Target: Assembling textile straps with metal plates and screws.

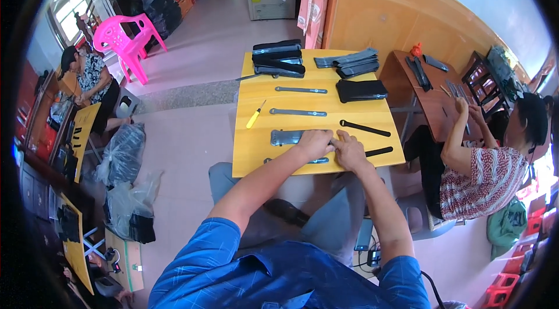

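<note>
Both hands meet over a grey, clear-wrapped packet (284, 138) lying near the front of the yellow table (247, 154). My left hand (315, 143) is closed on its right part, fingers curled. My right hand (350, 152) pinches at the packet's right end; the fingertips partly hide what they grip. Beside my right hand lie a black strap with a slotted end (365, 128) and another black strap (379, 151), partly covered by the hand. Farther up are two slim grey straps, an upper one (301, 90) and a lower one (298, 112). A third grey strap (320, 160) is partly under my left forearm.
A yellow-handled awl (254, 117) lies at the table's left. Black strap stacks (277, 58), grey bundles (355, 63) and a black pile (361, 90) fill the far side. One person (486, 163) works at the right; another (90, 79) sits at the left. Plastic bags (123, 154) stand on the floor.
</note>
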Demonstrator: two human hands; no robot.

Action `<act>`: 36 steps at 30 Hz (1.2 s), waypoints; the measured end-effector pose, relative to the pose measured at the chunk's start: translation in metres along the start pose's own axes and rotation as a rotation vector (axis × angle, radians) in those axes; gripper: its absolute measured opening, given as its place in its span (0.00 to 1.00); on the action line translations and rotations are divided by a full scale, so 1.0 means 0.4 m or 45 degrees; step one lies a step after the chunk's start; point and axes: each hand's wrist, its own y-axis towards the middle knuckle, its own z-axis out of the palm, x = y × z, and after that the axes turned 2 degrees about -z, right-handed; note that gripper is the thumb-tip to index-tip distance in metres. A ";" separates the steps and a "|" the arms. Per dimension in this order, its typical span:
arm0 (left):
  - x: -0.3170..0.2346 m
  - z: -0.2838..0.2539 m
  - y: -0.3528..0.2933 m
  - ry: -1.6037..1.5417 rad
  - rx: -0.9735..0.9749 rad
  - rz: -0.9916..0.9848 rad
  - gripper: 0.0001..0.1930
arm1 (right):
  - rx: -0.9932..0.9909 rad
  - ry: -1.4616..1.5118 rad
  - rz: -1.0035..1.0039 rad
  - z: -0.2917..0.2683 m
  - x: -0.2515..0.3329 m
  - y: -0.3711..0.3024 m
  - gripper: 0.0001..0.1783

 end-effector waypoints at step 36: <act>0.006 -0.675 -0.754 -0.250 -0.505 -0.418 0.13 | -0.115 0.521 -0.545 -0.157 0.340 -0.043 0.40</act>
